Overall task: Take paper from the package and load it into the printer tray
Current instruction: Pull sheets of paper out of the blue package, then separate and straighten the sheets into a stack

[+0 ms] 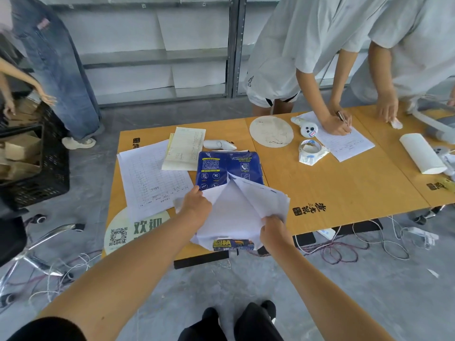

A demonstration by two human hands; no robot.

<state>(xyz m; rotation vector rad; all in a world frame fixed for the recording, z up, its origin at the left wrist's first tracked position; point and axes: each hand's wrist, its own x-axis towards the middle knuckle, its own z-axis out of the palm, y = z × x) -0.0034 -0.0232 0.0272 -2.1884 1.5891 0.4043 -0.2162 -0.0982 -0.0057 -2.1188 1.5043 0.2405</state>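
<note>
A blue paper package (227,169) lies on the wooden table (332,193), its near end torn open. White wrapper flaps and white sheets (236,212) spread out from the opening toward me. My left hand (195,205) grips the left flap of the opened wrapper. At the lower right corner of the stack, my right hand (272,230) pinches the white sheets. A strip of the blue package end (232,244) shows under the sheets at the table's near edge. No printer or tray is in view.
Printed forms (150,178) and a notepad (184,151) lie left of the package. A round QR sign (128,232) sits at the near left corner. A tape roll (310,150), white controllers and a paper roll (421,153) lie right. Another person writes at the far side. Cables cover the floor.
</note>
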